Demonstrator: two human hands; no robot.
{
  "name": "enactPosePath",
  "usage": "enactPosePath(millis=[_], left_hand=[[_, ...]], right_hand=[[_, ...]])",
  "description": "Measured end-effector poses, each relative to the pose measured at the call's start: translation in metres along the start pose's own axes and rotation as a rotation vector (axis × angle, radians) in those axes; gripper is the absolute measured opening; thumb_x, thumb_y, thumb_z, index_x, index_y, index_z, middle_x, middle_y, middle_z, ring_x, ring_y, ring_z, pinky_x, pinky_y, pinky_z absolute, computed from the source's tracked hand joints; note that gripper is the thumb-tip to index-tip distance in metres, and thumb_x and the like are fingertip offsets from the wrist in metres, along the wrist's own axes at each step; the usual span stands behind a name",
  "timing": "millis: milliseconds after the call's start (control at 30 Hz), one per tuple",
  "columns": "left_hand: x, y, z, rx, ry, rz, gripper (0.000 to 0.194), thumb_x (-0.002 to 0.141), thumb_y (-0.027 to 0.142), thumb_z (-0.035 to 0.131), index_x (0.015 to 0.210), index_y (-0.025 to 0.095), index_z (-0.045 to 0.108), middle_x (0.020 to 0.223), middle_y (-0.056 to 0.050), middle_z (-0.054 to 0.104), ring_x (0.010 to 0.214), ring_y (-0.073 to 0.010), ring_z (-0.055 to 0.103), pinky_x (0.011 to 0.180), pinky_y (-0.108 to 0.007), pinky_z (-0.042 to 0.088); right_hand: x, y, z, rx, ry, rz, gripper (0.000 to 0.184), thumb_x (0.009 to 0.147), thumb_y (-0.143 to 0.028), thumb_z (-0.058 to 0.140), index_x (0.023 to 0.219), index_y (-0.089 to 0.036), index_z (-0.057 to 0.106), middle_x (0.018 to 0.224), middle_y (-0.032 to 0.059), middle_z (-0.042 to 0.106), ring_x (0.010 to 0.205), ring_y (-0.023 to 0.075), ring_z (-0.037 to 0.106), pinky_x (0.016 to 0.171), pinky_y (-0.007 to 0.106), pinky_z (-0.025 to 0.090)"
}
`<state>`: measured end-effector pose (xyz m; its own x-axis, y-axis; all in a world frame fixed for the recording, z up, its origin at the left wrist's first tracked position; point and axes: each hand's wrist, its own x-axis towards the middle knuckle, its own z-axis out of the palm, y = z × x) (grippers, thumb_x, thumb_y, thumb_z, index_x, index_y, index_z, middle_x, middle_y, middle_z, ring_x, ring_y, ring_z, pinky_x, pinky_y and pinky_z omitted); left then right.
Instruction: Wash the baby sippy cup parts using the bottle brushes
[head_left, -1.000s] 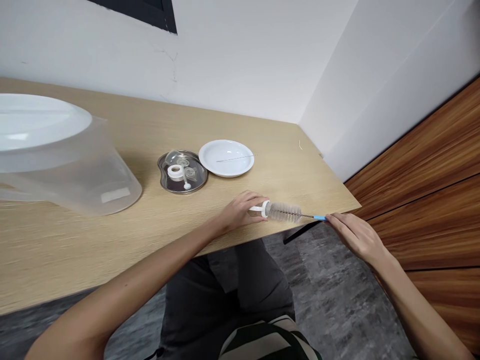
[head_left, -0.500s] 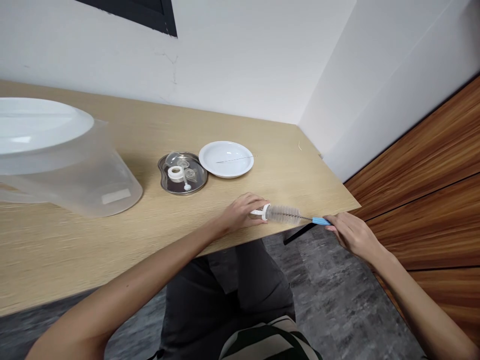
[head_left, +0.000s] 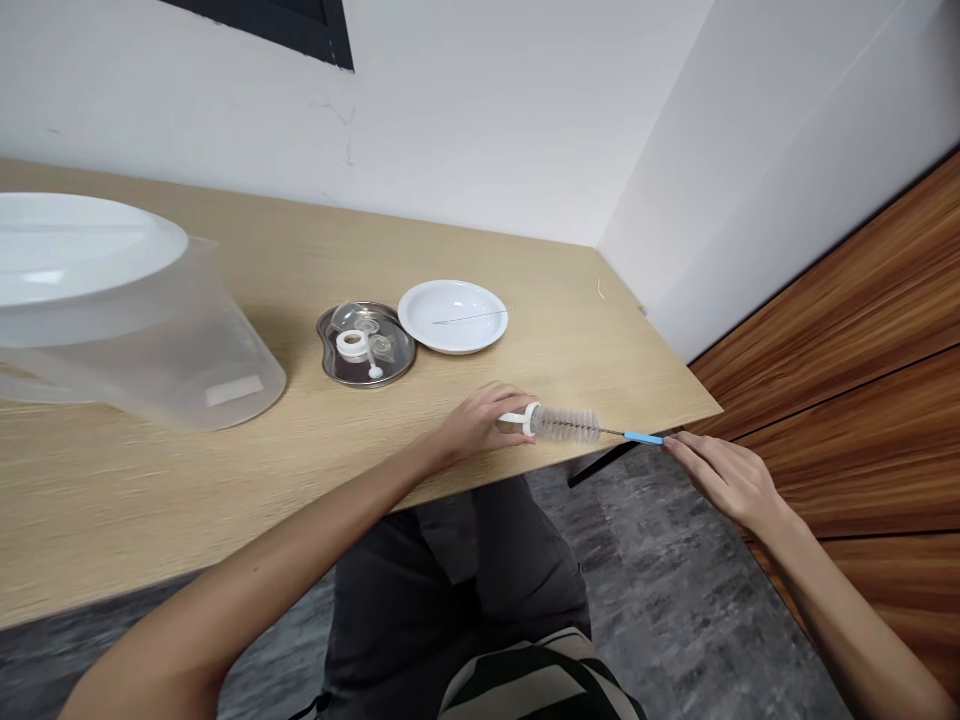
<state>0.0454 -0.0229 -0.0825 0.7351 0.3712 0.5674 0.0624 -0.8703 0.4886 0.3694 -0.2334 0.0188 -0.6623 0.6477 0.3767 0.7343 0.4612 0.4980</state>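
My left hand (head_left: 476, 425) is closed around a small clear bottle (head_left: 513, 423) with a white collar at its mouth, lying sideways above the table's front edge. Most of the bottle's body is hidden by the palm and fingers. A bottle brush (head_left: 568, 426) meets the mouth, its clear bristles largely showing outside; whether the tip is inside cannot be made out. With its fingertips, my right hand (head_left: 726, 478) pinches the end of the brush's blue handle, beyond the table edge.
A steel kidney dish (head_left: 405, 352) holds a white ring (head_left: 352, 345), clear soft parts and a white-ended stick. Touching it is a white plate (head_left: 450, 343) with a thin wire (head_left: 469, 318) across it. A large lidded plastic jug (head_left: 187, 350) stands left; wooden cabinets (head_left: 847, 400) flank the right.
My right hand has shifted slightly right along the brush handle, from a wrapped grip to a fingertip pinch at its end. Bottle and bristles have barely moved.
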Motion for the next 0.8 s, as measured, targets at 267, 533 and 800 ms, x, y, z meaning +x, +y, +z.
enactPosePath(millis=[267,533,800], left_hand=[[-0.003,-0.003,0.004,0.033,0.005,0.019,0.045,0.088,0.045,0.067,0.125,0.019,0.061,0.115,-0.011,0.069,0.105,-0.0229,0.062,0.09,-0.035,0.049],[0.0,-0.003,0.001,0.013,0.008,0.019,0.047,0.086,0.045,0.069,0.124,0.018,0.062,0.114,-0.011,0.069,0.104,-0.0225,0.063,0.089,-0.034,0.049],[-0.001,-0.002,0.001,0.012,-0.011,0.019,0.046,0.086,0.047,0.068,0.122,0.019,0.063,0.113,-0.011,0.069,0.103,-0.0233,0.062,0.089,-0.035,0.049]], right_hand=[[0.01,-0.009,0.013,0.252,-0.004,0.289,0.016,0.099,-0.021,0.048,0.102,-0.014,0.062,0.062,-0.0006,0.063,0.047,0.0103,0.057,0.049,0.023,0.042],[0.002,-0.01,0.012,0.225,0.018,0.315,0.037,0.092,-0.027,0.063,0.125,-0.016,0.055,0.093,0.0087,0.073,0.072,0.0171,0.07,0.061,0.025,0.052],[0.003,-0.006,0.013,0.163,0.04,0.16,0.017,0.094,-0.015,0.056,0.11,-0.013,0.063,0.075,0.0044,0.069,0.06,0.013,0.063,0.057,0.025,0.046]])
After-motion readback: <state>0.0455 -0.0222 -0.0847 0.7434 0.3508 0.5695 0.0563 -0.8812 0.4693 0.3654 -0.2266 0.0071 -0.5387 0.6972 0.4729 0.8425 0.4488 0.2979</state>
